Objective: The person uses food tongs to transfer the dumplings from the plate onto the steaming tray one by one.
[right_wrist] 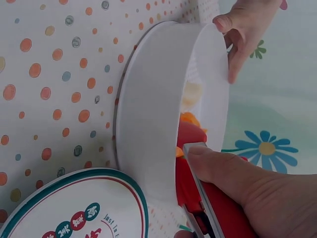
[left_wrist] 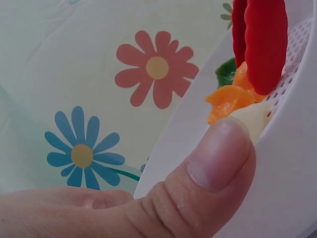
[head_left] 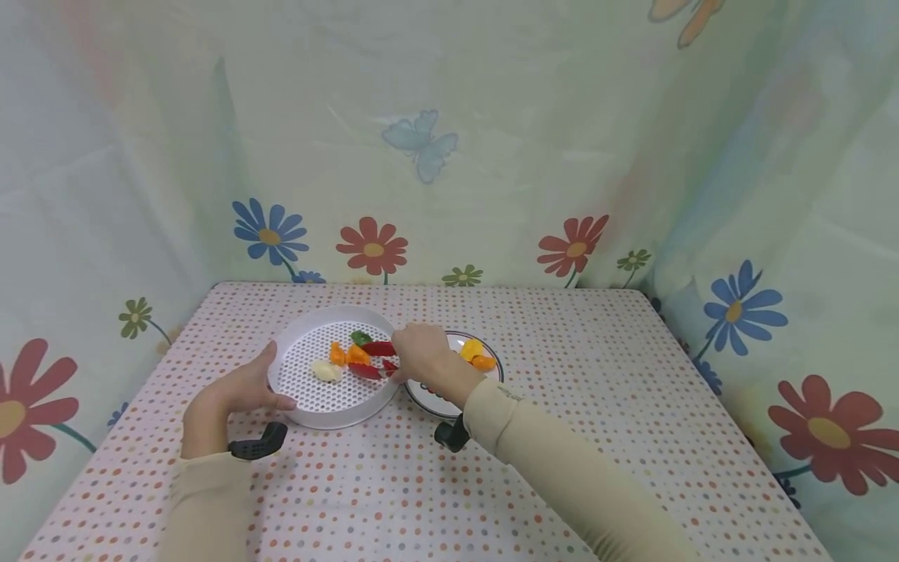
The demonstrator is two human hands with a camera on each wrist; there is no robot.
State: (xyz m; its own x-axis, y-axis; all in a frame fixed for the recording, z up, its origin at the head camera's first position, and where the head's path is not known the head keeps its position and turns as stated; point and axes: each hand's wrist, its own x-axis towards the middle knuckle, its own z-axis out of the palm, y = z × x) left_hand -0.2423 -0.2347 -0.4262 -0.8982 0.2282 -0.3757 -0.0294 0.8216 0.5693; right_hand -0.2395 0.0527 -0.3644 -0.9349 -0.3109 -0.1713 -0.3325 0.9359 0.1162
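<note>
A round white sieve with a perforated floor stands on the table. My left hand holds it at the left side of its wall, thumb towards the near side and fingers farther round. My right hand grips red-tipped tongs by their metal arms. The tongs' tips reach over the sieve's right wall, close to an orange piece; whether they pinch it I cannot tell. Also in the sieve lie another orange piece, a cream piece and a green piece.
Right of the sieve, partly under my right hand, lies a white plate with a dark green rim and printed characters. On it are a yellow piece and an orange-yellow piece. A flowered curtain stands behind the dotted tabletop.
</note>
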